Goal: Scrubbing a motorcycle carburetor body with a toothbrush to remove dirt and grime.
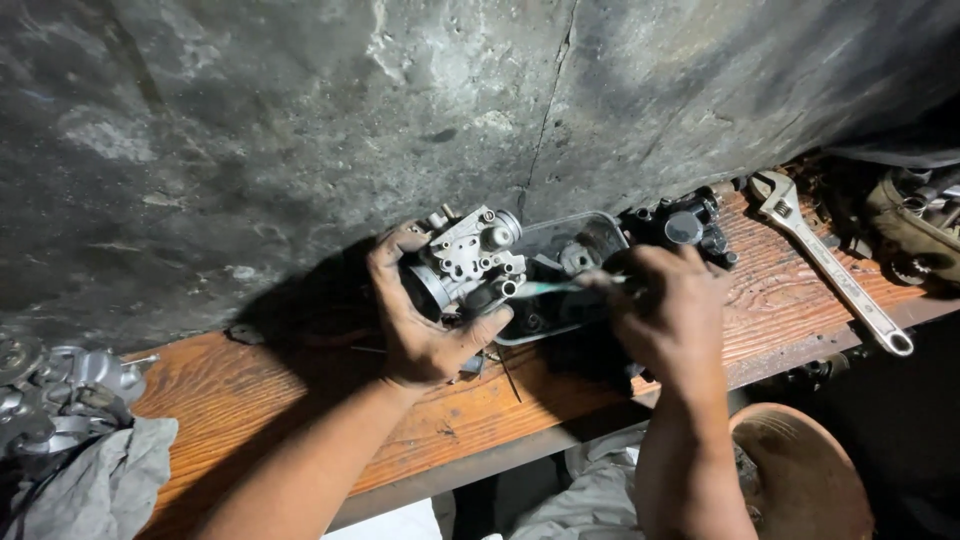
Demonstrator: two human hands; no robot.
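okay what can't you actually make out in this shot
Head view only:
- Tool's grip: buried in the right hand; only its thin greenish shaft shows.
- Carburetor underside: covered by the left hand.
- Plastic tray contents: dark, blocked by both hands.
- Metal parts: cut off at left edge.

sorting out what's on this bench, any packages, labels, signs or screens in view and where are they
No labels, signs or screens show.
Clear plastic tray: the only package-like thing, on the wooden bench against the wall, behind the hands; rounded rectangle, greyish, small parts inside.
Left hand holds a grey metal carburetor in front of it; right hand holds a thin greenish tool to it.
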